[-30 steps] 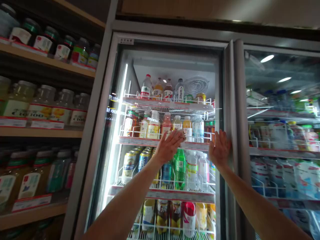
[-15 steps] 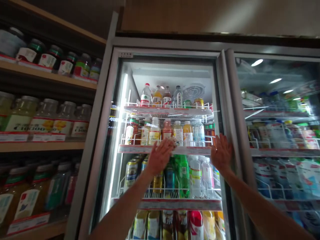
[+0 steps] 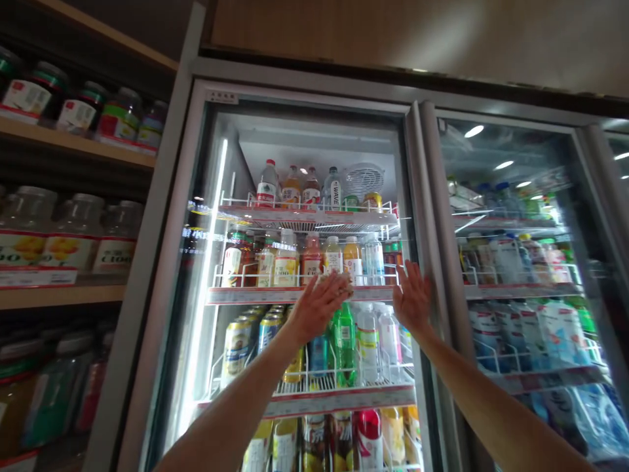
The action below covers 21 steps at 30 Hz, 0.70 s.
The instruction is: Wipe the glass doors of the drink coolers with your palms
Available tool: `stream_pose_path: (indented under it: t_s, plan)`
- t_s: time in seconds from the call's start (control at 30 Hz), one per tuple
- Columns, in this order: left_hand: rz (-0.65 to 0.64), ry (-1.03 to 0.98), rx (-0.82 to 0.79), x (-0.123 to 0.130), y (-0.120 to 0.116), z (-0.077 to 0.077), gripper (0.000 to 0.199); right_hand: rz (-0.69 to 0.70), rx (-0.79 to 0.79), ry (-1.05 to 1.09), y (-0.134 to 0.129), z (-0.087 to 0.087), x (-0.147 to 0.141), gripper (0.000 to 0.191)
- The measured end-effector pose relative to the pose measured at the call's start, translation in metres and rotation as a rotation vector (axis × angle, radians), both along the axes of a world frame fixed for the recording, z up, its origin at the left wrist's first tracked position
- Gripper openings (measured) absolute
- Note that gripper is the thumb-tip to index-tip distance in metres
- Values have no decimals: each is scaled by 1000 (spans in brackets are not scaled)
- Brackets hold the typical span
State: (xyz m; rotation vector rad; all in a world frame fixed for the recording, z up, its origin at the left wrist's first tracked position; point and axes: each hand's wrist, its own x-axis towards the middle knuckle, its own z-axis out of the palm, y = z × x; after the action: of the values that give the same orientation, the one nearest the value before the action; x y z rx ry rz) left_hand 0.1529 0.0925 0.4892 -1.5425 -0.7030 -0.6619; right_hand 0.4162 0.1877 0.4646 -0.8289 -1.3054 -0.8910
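Both arms reach up toward a lit glass-door drinks cooler (image 3: 201, 72). My left hand (image 3: 319, 305) is spread in front of the middle shelf, with a small pale cloth or tissue (image 3: 344, 278) at its fingertips; whether the fingers grip it or press it on the glass is unclear. My right hand (image 3: 413, 298) has its fingers apart and holds nothing, its palm toward the door's right edge. Behind the glass, near my left hand, are a green bottle (image 3: 344, 341) and a pink bottle (image 3: 312, 255).
On the left, wooden shelves (image 3: 73, 288) hold jars and bottles. A second cooler door (image 3: 511, 262) with bottles behind it is on the right, past the metal door frames (image 3: 437, 216). A brown panel (image 3: 344, 39) runs above.
The view has shifted to the right, so the cooler appears further left. My left hand has moved a little rightward relative to the shelf bottles; my right hand remains near the door's edge.
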Motion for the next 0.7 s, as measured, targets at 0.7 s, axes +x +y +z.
stream_pose_path:
  t_s: [0.7]
  plan:
    - [87,-773,192,-76,-42,25,43,30,0,1,-2,2,0,45]
